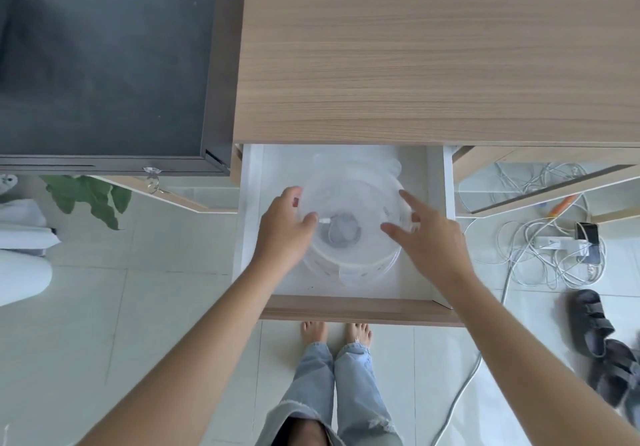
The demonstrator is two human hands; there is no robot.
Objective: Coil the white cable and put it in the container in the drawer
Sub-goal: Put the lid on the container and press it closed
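Note:
The drawer (360,311) stands pulled out below the wooden top. Inside it sits a clear round container (349,265). The white cable (341,231) lies coiled at its bottom, seen through the plastic, with a connector end pointing left. A clear lid (356,196) hovers tilted over the container. My left hand (282,234) grips the lid's left edge, thumb on top. My right hand (429,238) holds the right edge with the index finger stretched along the rim and the thumb on the lid.
A tangle of white cables (540,258) with a power strip and a phone (587,235) lies on the tiled floor to the right. Dark sandals (595,324) sit further right. A dark cabinet (104,65) and a plant (90,196) are on the left.

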